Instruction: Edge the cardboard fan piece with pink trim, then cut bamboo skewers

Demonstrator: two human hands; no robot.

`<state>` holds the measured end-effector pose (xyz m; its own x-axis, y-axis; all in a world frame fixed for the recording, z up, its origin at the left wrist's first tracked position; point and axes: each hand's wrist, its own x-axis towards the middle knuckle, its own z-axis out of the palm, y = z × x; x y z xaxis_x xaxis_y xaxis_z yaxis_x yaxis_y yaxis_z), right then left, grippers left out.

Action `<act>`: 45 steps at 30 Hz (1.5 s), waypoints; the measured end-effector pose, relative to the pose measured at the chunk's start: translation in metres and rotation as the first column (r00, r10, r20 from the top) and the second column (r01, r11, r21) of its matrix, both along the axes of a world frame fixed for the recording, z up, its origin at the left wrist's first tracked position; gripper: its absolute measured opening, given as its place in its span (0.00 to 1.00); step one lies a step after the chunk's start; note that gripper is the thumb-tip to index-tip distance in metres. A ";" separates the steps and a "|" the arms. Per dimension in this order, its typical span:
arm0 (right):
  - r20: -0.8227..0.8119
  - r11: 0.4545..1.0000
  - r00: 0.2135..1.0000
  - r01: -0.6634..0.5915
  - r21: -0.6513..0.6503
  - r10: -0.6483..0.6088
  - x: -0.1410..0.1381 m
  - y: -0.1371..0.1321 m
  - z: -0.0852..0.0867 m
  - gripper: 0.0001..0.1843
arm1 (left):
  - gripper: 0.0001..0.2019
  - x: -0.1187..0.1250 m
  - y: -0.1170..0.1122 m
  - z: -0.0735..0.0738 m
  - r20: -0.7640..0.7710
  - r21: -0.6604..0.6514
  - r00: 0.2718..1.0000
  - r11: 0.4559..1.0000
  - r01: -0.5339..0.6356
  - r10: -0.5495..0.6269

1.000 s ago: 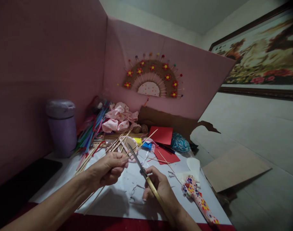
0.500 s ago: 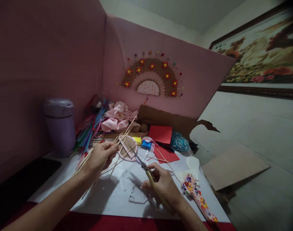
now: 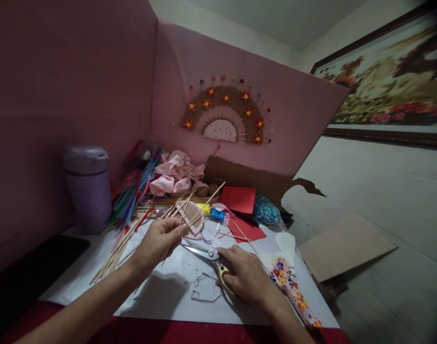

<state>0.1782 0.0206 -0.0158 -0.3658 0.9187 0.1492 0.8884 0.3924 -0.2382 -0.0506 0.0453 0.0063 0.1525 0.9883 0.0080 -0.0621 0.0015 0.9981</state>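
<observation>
At the bottom centre of the frame, the right hand [image 3: 245, 274] is closed around the handles of the scissors [image 3: 212, 254], above the white table covering [image 3: 139, 306], where a bent pale strip [image 3: 204, 299] lies. The blades, which half a second ago pointed up and away, now swing round to point left, and they seem slightly parted. Their tips sit just below the fingertips of the left hand [image 3: 164, 236], left of centre. That hand pinches a few thin sticks [image 3: 211, 198]; one, gathered upright with the others a moment ago, now slants out toward the upper right. A second ago the blades crossed close to the sticks; now the slanting one is clear of them, so no cut appears to be under way on it. Whether the blades meet any lower stick ends is hard to tell.

Beyond the hands, mid-frame, the round cardboard piece [image 3: 194, 210] lies partly behind the sticks, with red paper [image 3: 239, 199] to its right. Farther back, upper centre, the flowered brown arch [image 3: 234, 95] is unchanged.
</observation>
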 end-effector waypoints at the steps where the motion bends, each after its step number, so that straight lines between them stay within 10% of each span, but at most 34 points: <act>1: -0.003 1.000 1.000 -0.019 0.001 0.019 -0.001 0.000 -0.001 0.26 | 0.16 0.001 -0.001 -0.001 -0.027 0.031 0.999 0.999 0.020 -0.019; 8: -0.040 0.961 0.995 -0.079 0.265 0.093 -0.006 -0.003 0.003 0.14 | 0.17 0.007 -0.012 -0.002 -0.253 0.298 0.967 0.952 0.064 0.015; 12: -0.206 0.767 0.959 -0.017 0.642 0.194 -0.013 -0.014 0.011 0.08 | 0.18 0.008 -0.017 -0.005 -0.464 0.489 0.875 0.864 0.122 0.139; 17: -0.107 0.584 0.967 -0.051 0.810 0.232 -0.026 -0.024 0.016 0.16 | 0.13 0.008 -0.021 -0.014 -0.620 0.737 0.656 0.608 0.296 0.431; 22: -0.104 0.625 0.968 -0.064 0.778 0.228 -0.029 -0.022 0.015 0.08 | 0.12 0.010 -0.024 -0.015 -0.591 0.807 0.531 0.428 0.407 0.607; 45: -0.222 0.813 0.958 -0.020 0.582 0.183 -0.035 -0.028 0.004 0.07 | 0.12 0.018 -0.034 -0.011 -0.617 0.776 0.349 0.473 0.417 0.706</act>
<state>0.1431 -0.0074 -0.0118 -0.3258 0.5977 0.7325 0.7746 0.6130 -0.1556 -0.0326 0.0117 -0.0045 0.4718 0.5707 0.6720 0.8168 -0.5699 -0.0895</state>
